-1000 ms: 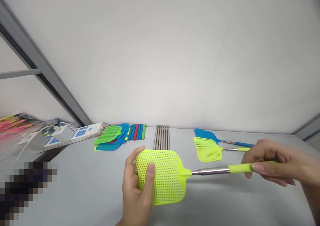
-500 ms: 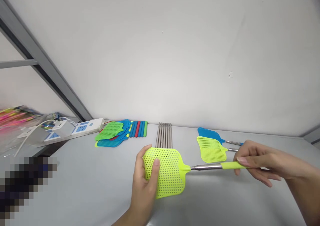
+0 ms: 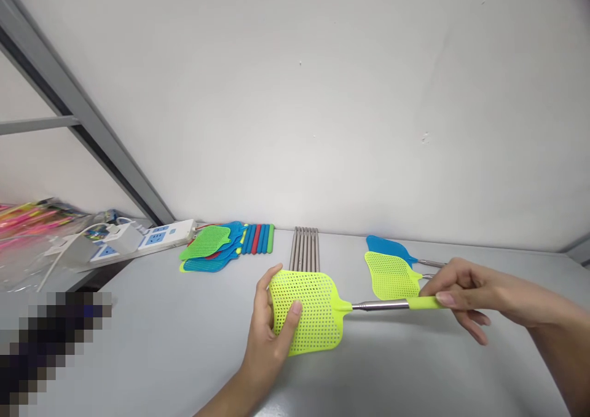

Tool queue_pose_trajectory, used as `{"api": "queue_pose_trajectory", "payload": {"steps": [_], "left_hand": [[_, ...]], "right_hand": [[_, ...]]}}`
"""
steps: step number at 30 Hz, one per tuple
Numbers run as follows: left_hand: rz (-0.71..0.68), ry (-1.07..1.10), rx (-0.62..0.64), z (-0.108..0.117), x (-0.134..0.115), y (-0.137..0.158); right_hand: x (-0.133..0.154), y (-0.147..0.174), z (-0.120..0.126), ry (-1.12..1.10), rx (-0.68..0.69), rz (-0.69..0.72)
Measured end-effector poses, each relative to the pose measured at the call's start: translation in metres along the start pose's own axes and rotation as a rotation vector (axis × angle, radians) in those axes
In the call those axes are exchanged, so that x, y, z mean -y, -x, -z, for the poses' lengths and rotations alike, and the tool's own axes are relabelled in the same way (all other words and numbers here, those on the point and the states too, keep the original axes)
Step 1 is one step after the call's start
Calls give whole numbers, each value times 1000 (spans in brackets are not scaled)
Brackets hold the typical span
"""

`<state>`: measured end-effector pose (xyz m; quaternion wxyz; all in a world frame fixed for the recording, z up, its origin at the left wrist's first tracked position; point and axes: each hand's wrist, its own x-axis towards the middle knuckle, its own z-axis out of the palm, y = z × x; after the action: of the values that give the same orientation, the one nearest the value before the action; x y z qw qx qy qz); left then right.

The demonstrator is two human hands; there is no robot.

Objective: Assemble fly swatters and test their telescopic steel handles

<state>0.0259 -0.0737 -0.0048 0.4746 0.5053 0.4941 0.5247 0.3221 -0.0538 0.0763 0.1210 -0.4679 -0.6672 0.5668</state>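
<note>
A yellow-green fly swatter (image 3: 318, 312) with a metal rod and matching grip is held level above the grey table. My left hand (image 3: 271, 337) is closed around the left edge of its perforated head, thumb on top. My right hand (image 3: 470, 297) pinches the yellow-green grip (image 3: 426, 302) between thumb and fingers, and covers the grip's end. Behind the right hand lie a second yellow-green swatter (image 3: 391, 274) and a blue swatter (image 3: 389, 249), their handles partly hidden. Several metal rods (image 3: 305, 250) stand in a row just beyond the held head, which covers their near ends.
Left of the rods lie several coloured grips (image 3: 258, 238) and a pile of swatter heads (image 3: 209, 245). A white power strip (image 3: 166, 235) with plugs and cables, and plastic-wrapped items (image 3: 32, 232), are at the far left. The white wall (image 3: 313, 97) rises behind the table (image 3: 152, 337).
My right-hand fingers have shifted slightly left along the grip. My left hand and the swatter head have moved a little right and tilted slightly.
</note>
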Motion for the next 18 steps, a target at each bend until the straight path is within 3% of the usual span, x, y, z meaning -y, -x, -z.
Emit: {"api": "queue_pose_trajectory", "payload": {"steps": [5,8,12,18], "left_hand": [[107,210,9,-2,-11,-4],[313,404,80,3,-13,-12],[688,644,268,15,-7,-22],[770,674,592,29,-3,-17]], "right_hand": [[-2,0,5,68,-117,-53],[-8,1,8,100,-124,-16],[-12,1,9,114,-134,-47],[-8,0,5,88,-162,7]]}}
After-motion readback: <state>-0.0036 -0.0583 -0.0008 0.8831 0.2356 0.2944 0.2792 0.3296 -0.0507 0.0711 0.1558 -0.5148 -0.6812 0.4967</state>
